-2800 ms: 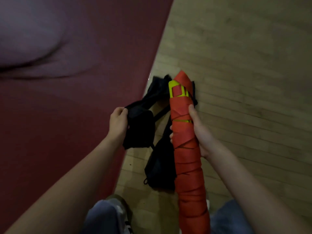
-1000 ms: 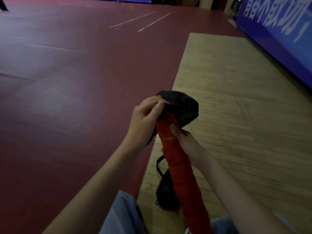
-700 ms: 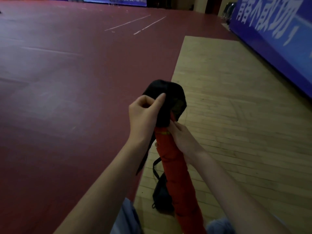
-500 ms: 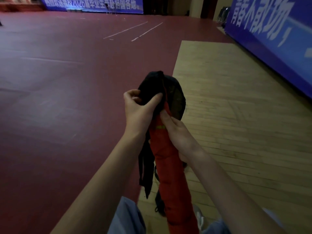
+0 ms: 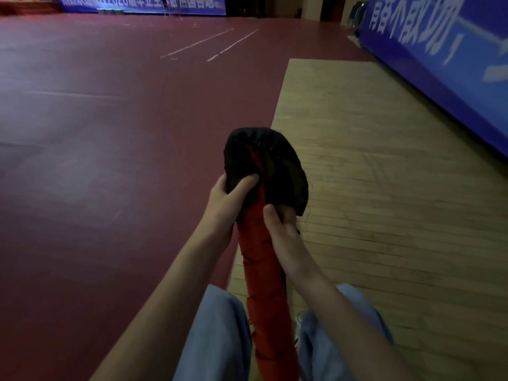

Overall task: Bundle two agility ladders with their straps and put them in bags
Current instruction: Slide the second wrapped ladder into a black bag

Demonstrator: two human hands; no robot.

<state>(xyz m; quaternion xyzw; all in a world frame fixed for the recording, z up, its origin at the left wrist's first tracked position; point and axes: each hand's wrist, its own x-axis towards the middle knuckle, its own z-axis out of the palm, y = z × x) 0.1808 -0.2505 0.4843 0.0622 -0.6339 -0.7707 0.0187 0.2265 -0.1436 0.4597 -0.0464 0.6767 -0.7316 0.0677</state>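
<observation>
Black bag (image 5: 277,171) over unseen top of ladder (image 5: 264,270)

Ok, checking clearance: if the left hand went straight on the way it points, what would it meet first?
Probably the bag, which the left hand grips over the top of the ladder; nothing lies between them.

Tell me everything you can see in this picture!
ladder bundle: one, red, upright between the knees, top end inside the bag
black bag: one, black, capped over the bundle's top
red floor: one, dark red, left and far
wooden floor: one, tan, right
right banner: one, blue, white writing, right wall
far banner: one, blue, far wall
trouser legs: two, light blue, bottom
left hand: one, grips the bag's left edge
right hand: one, pinches the bag's lower rim
</observation>
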